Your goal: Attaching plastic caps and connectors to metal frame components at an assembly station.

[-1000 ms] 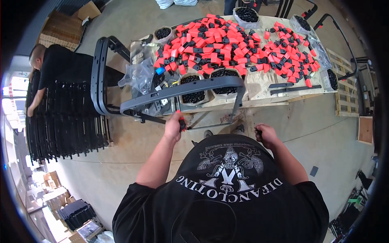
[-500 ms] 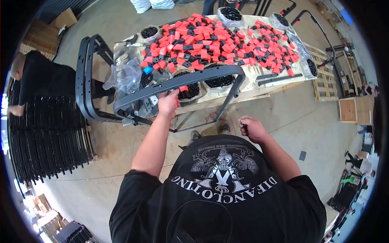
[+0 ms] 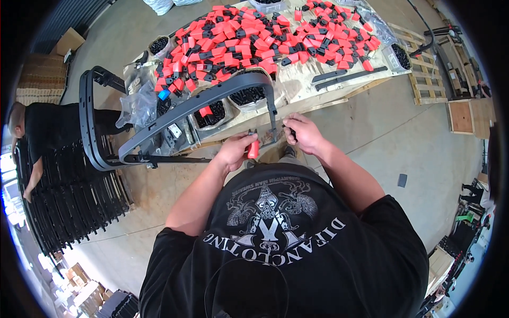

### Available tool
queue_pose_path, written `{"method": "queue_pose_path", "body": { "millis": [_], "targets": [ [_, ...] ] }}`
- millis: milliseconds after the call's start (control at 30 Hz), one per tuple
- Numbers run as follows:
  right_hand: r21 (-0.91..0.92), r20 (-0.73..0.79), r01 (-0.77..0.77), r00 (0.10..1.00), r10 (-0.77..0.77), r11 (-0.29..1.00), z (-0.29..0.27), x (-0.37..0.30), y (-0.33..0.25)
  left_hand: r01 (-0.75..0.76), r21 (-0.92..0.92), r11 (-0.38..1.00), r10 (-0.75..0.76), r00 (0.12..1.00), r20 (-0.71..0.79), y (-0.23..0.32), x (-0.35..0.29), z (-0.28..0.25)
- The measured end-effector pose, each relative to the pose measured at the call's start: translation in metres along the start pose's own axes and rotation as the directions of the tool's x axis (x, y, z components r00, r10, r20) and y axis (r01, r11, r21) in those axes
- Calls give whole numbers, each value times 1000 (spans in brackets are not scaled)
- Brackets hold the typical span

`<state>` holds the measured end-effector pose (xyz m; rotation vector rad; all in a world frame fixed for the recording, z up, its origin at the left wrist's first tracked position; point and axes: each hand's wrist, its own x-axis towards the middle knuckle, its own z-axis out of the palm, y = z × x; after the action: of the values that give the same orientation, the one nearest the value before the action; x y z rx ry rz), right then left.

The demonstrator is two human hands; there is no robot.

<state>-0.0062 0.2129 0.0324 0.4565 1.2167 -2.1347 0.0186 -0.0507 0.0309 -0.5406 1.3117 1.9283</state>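
My left hand (image 3: 232,152) is closed around a red plastic piece (image 3: 253,149) with a dark tip, held upright just in front of my body. A little to its right, my right hand (image 3: 306,134) pinches small black pieces (image 3: 292,131), partly covered by the fingers, so their exact kind cannot be made out. Both hands are close to the lower end of a dark grey bent metal frame (image 3: 207,96), which leans across the near side of the table. Behind the frame are containers of small black parts (image 3: 249,96), one with a red piece (image 3: 205,111) on top.
A large heap of red and black plastic parts (image 3: 228,38) covers the table (image 3: 297,87). Two dark bars (image 3: 350,78) lie near its front edge. More bent frames (image 3: 87,116) stand at left, where a person in black (image 3: 63,119) bends over stacked black frames (image 3: 79,191). A wooden pallet (image 3: 424,79) is at right.
My left hand has drawn back from the frame toward my body with the red piece. My right hand has moved up and inward, close to the left. The head view has shifted right.
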Motion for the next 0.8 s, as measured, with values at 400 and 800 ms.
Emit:
{"method": "queue_pose_path", "body": {
  "millis": [400,800],
  "targets": [
    [37,57,-91,994,89,995,-40,38,-29,-34,-132,991,34,999,-1,2,60,75],
    [33,101,-139,986,135,990,-44,59,-39,-47,23,999,46,997,54,-7,62,93]
  ]
}}
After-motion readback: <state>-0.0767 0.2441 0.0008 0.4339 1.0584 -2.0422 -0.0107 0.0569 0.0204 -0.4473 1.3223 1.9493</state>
